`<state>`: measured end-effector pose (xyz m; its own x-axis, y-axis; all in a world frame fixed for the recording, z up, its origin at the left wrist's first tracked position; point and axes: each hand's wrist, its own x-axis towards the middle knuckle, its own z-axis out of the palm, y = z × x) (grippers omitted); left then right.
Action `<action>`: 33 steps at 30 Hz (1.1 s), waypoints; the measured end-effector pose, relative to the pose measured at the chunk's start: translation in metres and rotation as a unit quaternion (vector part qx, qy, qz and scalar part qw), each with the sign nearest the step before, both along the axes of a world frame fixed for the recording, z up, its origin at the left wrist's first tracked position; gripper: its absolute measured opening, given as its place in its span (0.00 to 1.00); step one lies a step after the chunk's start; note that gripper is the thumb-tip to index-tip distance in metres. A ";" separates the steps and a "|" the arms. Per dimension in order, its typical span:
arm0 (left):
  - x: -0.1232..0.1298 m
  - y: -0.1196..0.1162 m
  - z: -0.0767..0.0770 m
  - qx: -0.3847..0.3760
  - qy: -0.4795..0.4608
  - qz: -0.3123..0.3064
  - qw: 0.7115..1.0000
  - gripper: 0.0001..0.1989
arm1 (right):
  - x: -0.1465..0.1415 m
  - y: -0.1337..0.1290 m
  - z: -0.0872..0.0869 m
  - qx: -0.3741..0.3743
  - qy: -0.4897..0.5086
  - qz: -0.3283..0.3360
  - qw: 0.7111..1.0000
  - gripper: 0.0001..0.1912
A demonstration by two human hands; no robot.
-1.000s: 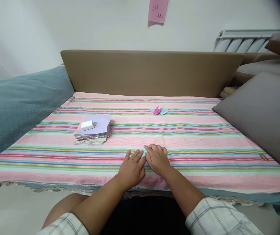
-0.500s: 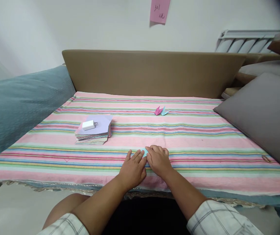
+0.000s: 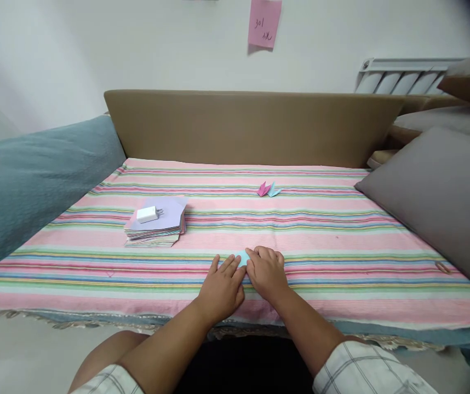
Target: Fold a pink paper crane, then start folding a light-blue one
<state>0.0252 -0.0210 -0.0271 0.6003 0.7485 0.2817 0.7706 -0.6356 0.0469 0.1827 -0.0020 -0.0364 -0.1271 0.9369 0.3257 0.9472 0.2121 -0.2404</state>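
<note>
A small light-blue paper point(image 3: 243, 258) lies flat on the striped cloth point(image 3: 321, 241), mostly covered by my fingers. My left hand point(image 3: 222, 287) rests palm down with its fingers spread, the fingertips on the paper's left part. My right hand point(image 3: 267, 272) presses on the paper's right side, its fingers curled together and the index fingertip at the upper edge. Farther back stand two small folded paper pieces, one magenta point(image 3: 263, 189) and one light blue point(image 3: 274, 190), side by side.
To the left, a stack of coloured paper point(image 3: 155, 227) has a white plug adapter point(image 3: 148, 214) on top. A teal cushion point(image 3: 41, 180) borders the left side, grey pillows point(image 3: 436, 191) the right. A brown ring-like item point(image 3: 442, 267) lies at the right.
The camera view has shifted slightly, so the background sits a little lower. Both hands stay at the light-blue paper, and slightly more of it shows between them.
</note>
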 end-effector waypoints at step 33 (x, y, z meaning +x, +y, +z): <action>-0.001 0.000 0.005 -0.028 0.000 0.002 1.000 0.21 | 0.012 -0.013 -0.006 0.001 -0.039 0.161 0.986 0.24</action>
<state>0.0247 -0.0206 -0.0220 0.5967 0.7660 0.2393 0.7736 -0.6283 0.0822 0.1951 -0.0148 -0.0425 -0.4428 0.8431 0.3051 0.8464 0.5053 -0.1682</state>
